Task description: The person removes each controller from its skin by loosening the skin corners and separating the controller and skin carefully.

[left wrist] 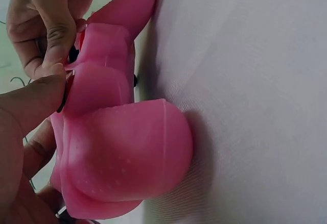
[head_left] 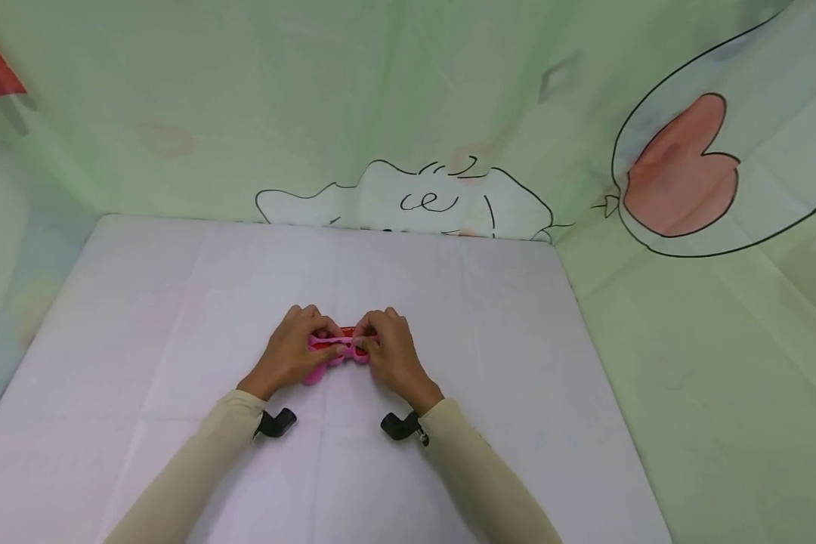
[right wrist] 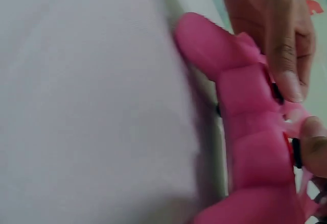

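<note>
A soft pink silicone cover (left wrist: 127, 152) with rounded grip ends surrounds a red game controller (head_left: 348, 331), which has small black parts. My left hand (head_left: 292, 351) pinches the cover's upper edge between thumb and fingers, left of its middle. On the other side, my right hand (head_left: 394, 355) pinches the same edge, the two thumbs close together. Stretched pink material (right wrist: 294, 124) runs between the thumbs in the right wrist view, with red and black showing beneath. The fingers hide much of the controller. Its grips lie low, at or just above the tabletop.
A white cloth covers the table (head_left: 517, 378). Behind it hangs a pale green printed curtain (head_left: 313, 91), with a heart-and-balloon drawing at the right. Black wrist camera mounts (head_left: 276, 423) stick out inward beneath both forearms.
</note>
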The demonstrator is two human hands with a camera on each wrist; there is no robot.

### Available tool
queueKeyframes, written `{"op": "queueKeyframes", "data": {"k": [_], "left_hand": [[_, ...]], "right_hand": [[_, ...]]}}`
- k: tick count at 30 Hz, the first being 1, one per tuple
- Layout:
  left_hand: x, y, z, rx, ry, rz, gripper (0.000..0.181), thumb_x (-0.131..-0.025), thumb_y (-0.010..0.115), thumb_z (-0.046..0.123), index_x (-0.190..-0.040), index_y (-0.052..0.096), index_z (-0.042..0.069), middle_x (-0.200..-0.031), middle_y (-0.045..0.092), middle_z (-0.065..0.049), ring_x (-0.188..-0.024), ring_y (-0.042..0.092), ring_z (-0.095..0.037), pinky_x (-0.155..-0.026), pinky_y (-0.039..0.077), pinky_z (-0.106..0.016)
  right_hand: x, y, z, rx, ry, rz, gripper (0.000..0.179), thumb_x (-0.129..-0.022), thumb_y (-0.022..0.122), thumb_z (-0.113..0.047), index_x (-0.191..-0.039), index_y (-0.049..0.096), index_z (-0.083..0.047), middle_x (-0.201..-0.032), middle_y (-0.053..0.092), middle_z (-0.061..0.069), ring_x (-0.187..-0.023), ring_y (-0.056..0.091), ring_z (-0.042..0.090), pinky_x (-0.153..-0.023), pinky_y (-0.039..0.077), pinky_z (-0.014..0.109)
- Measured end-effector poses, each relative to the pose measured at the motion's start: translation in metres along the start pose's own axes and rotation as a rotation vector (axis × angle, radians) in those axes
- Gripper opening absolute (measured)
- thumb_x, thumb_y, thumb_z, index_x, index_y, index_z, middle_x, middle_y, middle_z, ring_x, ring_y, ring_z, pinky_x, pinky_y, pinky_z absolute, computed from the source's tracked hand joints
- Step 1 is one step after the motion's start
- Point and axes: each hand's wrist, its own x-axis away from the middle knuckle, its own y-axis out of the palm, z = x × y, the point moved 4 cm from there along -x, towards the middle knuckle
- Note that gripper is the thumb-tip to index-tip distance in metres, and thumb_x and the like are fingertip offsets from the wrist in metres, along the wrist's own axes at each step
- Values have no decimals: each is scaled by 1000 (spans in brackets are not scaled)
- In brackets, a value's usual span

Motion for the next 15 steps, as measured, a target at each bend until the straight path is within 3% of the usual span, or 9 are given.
{"op": "queueKeyframes", "data": {"k": [4, 9, 15], "left_hand": [[-2, 1, 1, -15, 2, 3, 19, -86, 90, 30, -96, 77, 21, -86, 54, 3, -88, 44, -17, -75, 40, -32], [-3, 3, 4, -34, 14, 9, 21, -85, 91, 31, -93, 75, 21, -83, 54, 5, -86, 44, -16, -73, 39, -31], [-2, 3, 4, -28, 0, 23, 20, -85, 91, 34, -92, 75, 22, -83, 55, 6, -85, 43, -15, -72, 40, -30]], "right_hand": [[6, 7, 1, 80, -93, 108, 15, -90, 80, -17, -96, 67, -13, -87, 67, 0, -80, 49, 17, -79, 38, 35], [10, 10, 2, 195, -198, 157, 21, -90, 76, -26, -100, 64, -12, -91, 67, 1, -81, 51, 20, -75, 37, 34], [12, -1, 2, 132, -275, 141, 19, -86, 84, -21, -94, 68, -14, -87, 68, -1, -83, 52, 18, -75, 35, 32]]}}
